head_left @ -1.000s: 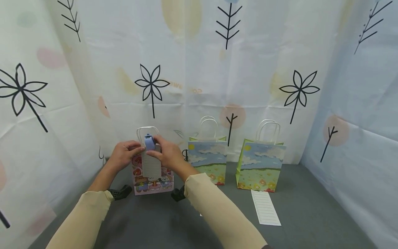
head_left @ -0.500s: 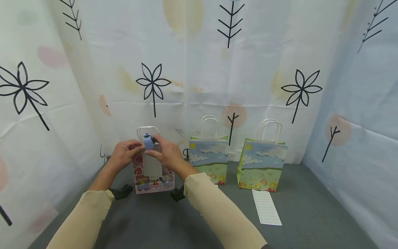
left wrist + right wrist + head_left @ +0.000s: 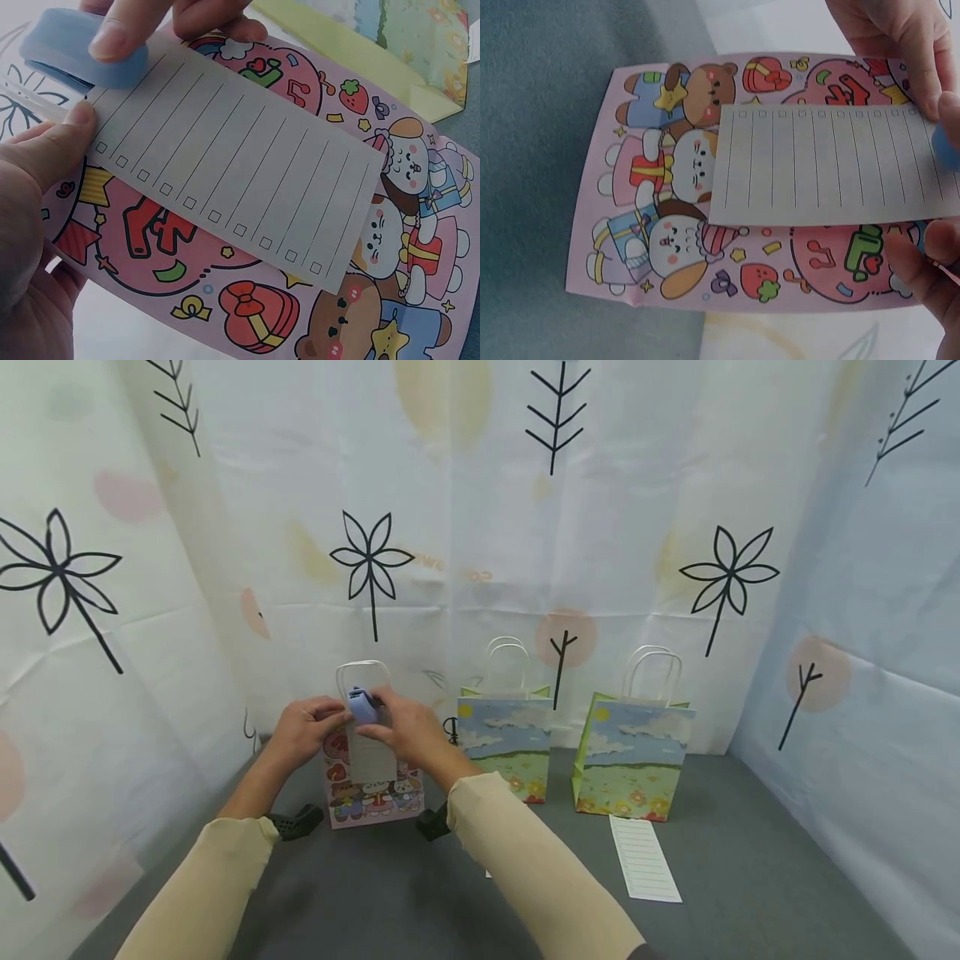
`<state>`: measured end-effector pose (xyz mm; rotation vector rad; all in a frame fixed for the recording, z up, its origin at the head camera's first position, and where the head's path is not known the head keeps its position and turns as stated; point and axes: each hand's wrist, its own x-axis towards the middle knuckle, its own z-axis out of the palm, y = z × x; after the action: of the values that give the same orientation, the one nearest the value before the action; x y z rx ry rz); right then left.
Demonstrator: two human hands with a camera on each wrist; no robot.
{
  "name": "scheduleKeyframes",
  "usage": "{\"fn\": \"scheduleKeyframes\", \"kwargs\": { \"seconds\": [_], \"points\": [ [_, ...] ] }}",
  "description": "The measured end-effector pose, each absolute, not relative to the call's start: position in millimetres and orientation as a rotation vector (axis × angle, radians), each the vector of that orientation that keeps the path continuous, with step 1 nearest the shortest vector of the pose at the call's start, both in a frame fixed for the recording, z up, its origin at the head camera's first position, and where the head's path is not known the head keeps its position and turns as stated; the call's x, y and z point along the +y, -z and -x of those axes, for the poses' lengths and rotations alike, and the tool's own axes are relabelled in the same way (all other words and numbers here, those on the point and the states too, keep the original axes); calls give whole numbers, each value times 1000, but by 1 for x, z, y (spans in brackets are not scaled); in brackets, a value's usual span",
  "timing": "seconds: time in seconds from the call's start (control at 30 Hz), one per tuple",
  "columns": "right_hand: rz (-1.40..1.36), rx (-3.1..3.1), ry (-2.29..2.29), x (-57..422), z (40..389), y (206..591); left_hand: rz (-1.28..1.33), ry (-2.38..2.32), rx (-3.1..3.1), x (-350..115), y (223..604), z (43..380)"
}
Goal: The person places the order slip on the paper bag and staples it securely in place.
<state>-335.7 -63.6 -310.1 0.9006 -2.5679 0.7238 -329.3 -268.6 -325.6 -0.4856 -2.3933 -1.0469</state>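
A pink paper gift bag (image 3: 378, 810) with cartoon animals stands at the left, its white handles up. Against its front lies a lined checklist sheet (image 3: 247, 172), its top end at the bag's upper edge. My left hand (image 3: 302, 731) pinches the sheet and the bag's rim at the upper left corner, thumb on the paper. In my right hand (image 3: 411, 727) is a small blue stapler (image 3: 362, 705), gripped between thumb and fingers. The left wrist view shows the stapler (image 3: 82, 49) across the sheet's top end; whether its jaws are pressed together cannot be told.
Two sky-and-meadow gift bags (image 3: 504, 752) (image 3: 633, 760) stand to the right on the grey table (image 3: 360, 902). Another lined sheet (image 3: 645, 860) lies before the rightmost one. A patterned curtain (image 3: 480, 527) rises behind. A white sheet corner (image 3: 488, 874) peeks out by my right sleeve.
The stapler has tilted and dropped slightly in my right hand. The pink bag and sheet have shifted a little to the right. My left hand keeps its pinch.
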Motion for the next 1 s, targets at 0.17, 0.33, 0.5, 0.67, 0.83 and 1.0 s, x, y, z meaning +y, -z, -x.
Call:
{"fn": "scheduleKeyframes", "kwargs": {
  "seconds": [0.17,0.33,0.5,0.67,0.83,1.0],
  "points": [
    [-907,-2530,-643,-60,338,311,497,1080,-2399,-266,325,329],
    [-925,-2523,-603,-59,338,309,482,1079,-2415,-267,324,328],
    [-934,-2530,-564,-60,338,306,479,1097,-2427,-268,323,327],
    [-936,-2545,-463,-60,337,302,479,1125,-2438,-269,324,327],
    [-952,-2542,-357,-61,336,300,502,1126,-2447,-270,323,327],
    [-961,-2526,-303,-60,335,301,509,1113,-2451,-269,323,326]
  ]
}}
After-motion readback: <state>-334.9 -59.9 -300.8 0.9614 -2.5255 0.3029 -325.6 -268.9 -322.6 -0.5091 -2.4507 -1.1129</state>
